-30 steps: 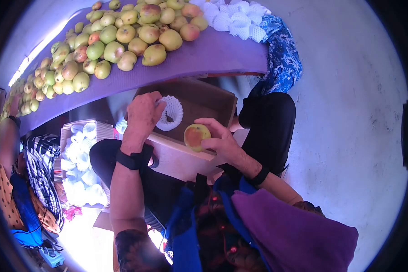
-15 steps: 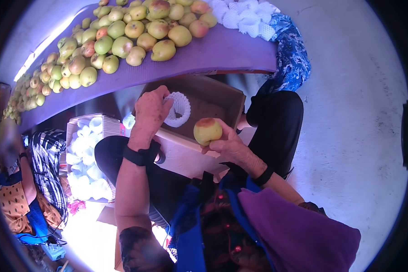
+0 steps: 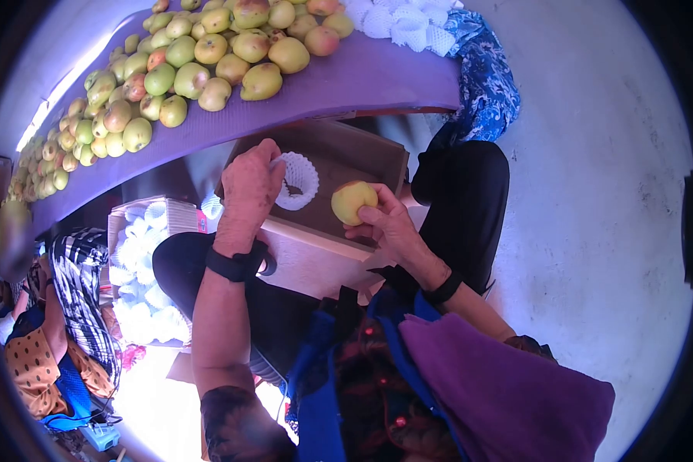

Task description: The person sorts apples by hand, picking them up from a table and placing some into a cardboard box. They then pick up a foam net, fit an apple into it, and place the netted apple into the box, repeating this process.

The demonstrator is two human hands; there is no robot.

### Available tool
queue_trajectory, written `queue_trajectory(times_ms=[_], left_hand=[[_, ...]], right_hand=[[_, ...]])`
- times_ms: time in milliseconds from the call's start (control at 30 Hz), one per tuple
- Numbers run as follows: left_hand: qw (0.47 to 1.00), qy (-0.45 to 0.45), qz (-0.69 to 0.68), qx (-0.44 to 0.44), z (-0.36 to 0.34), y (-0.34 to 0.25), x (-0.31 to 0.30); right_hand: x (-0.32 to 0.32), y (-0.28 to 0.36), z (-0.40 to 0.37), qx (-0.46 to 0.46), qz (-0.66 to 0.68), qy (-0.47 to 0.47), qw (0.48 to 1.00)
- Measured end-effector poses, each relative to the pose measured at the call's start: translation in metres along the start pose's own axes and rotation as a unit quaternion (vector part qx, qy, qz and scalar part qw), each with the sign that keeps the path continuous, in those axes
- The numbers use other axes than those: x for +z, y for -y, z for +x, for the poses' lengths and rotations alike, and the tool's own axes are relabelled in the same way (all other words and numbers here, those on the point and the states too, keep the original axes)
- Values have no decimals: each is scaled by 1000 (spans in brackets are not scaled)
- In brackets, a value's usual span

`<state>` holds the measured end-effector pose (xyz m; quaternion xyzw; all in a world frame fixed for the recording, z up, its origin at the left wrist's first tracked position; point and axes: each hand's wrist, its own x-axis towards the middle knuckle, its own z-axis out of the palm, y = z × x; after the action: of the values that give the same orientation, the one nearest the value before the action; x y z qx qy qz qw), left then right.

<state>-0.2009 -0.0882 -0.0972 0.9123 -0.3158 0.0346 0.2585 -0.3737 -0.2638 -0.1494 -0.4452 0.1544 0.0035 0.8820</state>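
Smooth-skinned apple (image 3: 353,201), white foam mesh sleeve (image 3: 296,181), matt cardboard box (image 3: 362,158), purple cloth (image 3: 339,85).

The cardboard box (image 3: 366,158) is open on top; bare floor shows between the foam net (image 3: 296,181) and the apple (image 3: 353,202). The purple table edge (image 3: 362,85) stands close above its far wall and narrows the way there.

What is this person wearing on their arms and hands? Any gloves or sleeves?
No gloves: the left hand and right hand are bare, and so are both forearms. Each wrist wears a snug black band: the left wristband is broad, the right wristband narrower. Higher up, the left sleeve is dark and patterned, and the right sleeve is plain purple.
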Motion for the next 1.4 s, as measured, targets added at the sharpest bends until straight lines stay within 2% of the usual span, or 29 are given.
queue_trajectory(times_ms=[467, 767, 867, 967, 1033, 1133, 1267, 1333, 1400], left_hand=[[1000, 8, 1, 26, -5, 2, 3], [1000, 21, -3, 11, -5, -1, 4], [999, -2, 14, 37, -8, -1, 7], [999, 25, 30, 34, -9, -2, 5], [999, 21, 18, 19, -12, -8, 3], [999, -26, 21, 34, -19, -10, 4], [999, -24, -25, -6, -25, -15, 3], [999, -44, -21, -2, -24, -21, 2], [998, -57, -18, 0, -26, -23, 2]], right_hand=[[15, -1, -2, -2, -81, 25, 996], [11, -8, -1, -87, -126, 80, 985], [8, -12, 0, -107, -147, 76, 980], [10, -9, -2, -89, -101, 70, 988], [7, -3, -4, -39, -93, 39, 994], [12, 2, -12, -22, -44, 11, 999], [8, 1, -14, -26, 6, 60, 998], [7, 3, -19, 1, 86, 85, 993], [6, 4, -24, -4, 93, 116, 989]])
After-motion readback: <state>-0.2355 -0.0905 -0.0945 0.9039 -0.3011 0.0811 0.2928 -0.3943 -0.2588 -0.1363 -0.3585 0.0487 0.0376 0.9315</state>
